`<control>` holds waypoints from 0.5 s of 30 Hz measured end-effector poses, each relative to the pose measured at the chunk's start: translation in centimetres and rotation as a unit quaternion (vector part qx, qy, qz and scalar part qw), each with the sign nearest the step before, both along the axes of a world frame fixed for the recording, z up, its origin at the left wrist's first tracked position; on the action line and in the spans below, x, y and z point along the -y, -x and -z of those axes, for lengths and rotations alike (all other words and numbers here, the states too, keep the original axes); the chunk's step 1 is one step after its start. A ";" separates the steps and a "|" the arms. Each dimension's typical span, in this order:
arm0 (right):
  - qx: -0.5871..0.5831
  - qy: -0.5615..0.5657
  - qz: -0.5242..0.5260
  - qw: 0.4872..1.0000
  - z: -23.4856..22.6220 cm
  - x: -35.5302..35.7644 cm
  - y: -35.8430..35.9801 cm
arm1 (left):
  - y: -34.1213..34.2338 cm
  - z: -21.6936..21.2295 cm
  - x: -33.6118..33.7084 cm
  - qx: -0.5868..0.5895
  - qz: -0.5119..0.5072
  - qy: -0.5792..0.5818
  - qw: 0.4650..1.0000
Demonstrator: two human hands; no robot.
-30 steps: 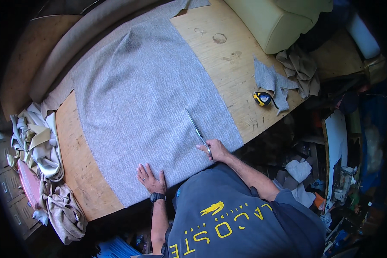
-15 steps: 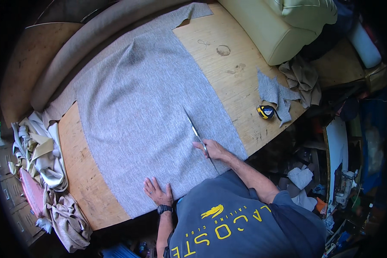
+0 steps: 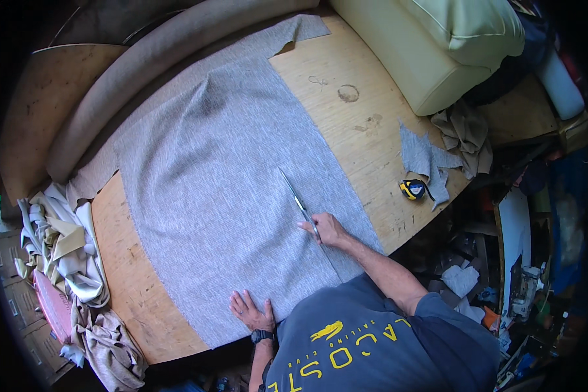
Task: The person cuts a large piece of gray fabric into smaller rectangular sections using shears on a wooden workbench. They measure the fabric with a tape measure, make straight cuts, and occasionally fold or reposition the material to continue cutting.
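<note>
A wide piece of grey woven fabric (image 3: 209, 196) lies over the wooden table, with creases toward its far end. My right hand (image 3: 328, 230) grips a pair of scissors (image 3: 295, 196) by the handles, the blades pointing away and to the left over the fabric. The blades look nearly together. Behind my right hand a cut line runs through the fabric toward the near edge. My left hand (image 3: 252, 312) lies flat on the fabric near that edge, fingers spread, with a dark watch (image 3: 262, 336) on the wrist.
A fabric roll (image 3: 111, 91) lies along the table's far left. At the back right stands a pale green upholstered piece (image 3: 431, 59). A yellow-and-black tape measure (image 3: 412, 189) sits beside grey scraps (image 3: 419, 151). Crumpled cloths (image 3: 78, 255) hang at the left edge of the wooden table (image 3: 137, 300).
The scissors and my right hand have advanced slightly away along the fabric, and the cut behind them is longer. My left hand stays flat. The whole view has shifted a little.
</note>
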State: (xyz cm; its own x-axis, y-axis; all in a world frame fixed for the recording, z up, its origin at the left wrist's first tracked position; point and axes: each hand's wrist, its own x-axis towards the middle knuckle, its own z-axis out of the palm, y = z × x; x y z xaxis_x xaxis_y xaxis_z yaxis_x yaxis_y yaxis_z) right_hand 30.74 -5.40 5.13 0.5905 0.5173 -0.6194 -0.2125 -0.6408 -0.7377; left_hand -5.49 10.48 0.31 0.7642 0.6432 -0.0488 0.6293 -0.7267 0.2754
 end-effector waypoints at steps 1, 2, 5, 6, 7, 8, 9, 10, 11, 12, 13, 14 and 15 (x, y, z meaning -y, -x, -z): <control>0.000 -0.001 -0.003 1.000 -0.1 -0.1 0.1 | 0.0 0.0 0.0 0.000 -0.001 -0.001 1.000; -0.009 0.007 0.004 1.000 -0.3 -0.4 0.0 | 0.1 0.0 0.1 0.000 -0.002 -0.002 1.000; -0.022 0.017 0.023 0.999 -0.6 -1.5 -0.7 | 0.3 0.2 0.1 -0.008 -0.003 0.003 1.000; -0.018 0.010 0.026 0.999 -0.5 -2.4 -1.7 | 0.2 0.2 -0.1 -0.006 -0.002 -0.001 1.000; -0.014 0.006 0.027 1.000 -0.4 -3.1 -2.6 | 0.1 0.2 -0.1 -0.004 -0.001 -0.004 1.000; -0.010 0.009 0.024 1.000 -0.2 -3.4 -3.1 | 0.0 0.2 0.0 -0.002 -0.001 -0.006 1.000; -0.006 0.013 0.020 1.000 0.0 -3.6 -3.4 | 0.2 0.2 0.1 -0.005 -0.001 -0.005 1.000; 0.001 0.014 0.016 1.000 0.1 -3.9 -3.9 | 0.3 0.3 0.1 -0.006 0.000 -0.006 1.000; -0.003 0.012 0.012 1.000 0.2 -3.8 -4.0 | 0.3 0.3 0.1 -0.007 0.000 -0.006 1.000; -0.006 0.009 0.008 1.000 0.4 -3.6 -3.9 | 0.3 0.4 0.0 -0.010 0.000 -0.005 1.000; -0.010 0.005 0.003 1.000 0.5 -3.6 -3.9 | 0.1 0.2 -0.1 -0.012 -0.001 -0.005 1.000; -0.022 0.004 0.010 1.000 0.8 -3.8 -4.2 | 0.0 0.2 -0.2 -0.014 -0.001 -0.005 1.000; -0.035 0.002 0.016 0.999 1.0 -4.1 -4.4 | 0.1 0.3 -0.2 -0.014 0.000 -0.005 1.000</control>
